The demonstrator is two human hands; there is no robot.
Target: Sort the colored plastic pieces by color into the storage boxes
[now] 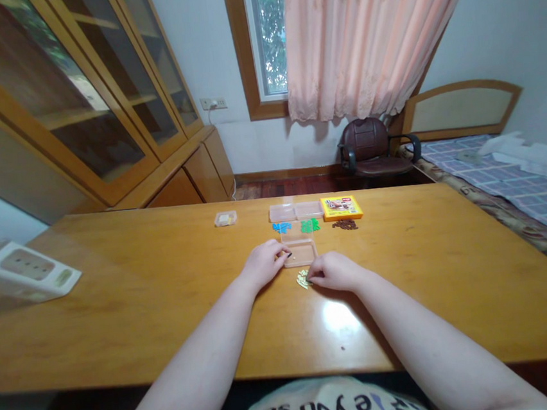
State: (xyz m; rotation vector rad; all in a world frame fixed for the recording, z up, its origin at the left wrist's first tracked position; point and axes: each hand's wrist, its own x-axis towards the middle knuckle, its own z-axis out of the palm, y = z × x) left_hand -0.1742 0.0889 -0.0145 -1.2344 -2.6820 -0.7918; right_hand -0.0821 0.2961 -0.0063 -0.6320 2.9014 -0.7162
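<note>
A clear plastic box [301, 261] with its lid [296, 232] folded open lies on the wooden table in front of me. A few tiny pale pieces seem to lie inside it. My left hand [265, 260] is closed at the box's left edge, fingertips on its rim. Just below the box is a small pile of cream-coloured pieces [302, 279]. The fingers of my right hand [334, 271] are pinched together at the right side of that pile; whatever is between the fingertips is too small and hidden to name.
Behind the box lie piles of blue pieces [282, 227], green pieces [310, 225] and brown pieces [346, 224]. Further back are clear trays [282, 213], a yellow box [341, 207] and a small clear container [226, 218]. A white device [28, 267] stands at the left.
</note>
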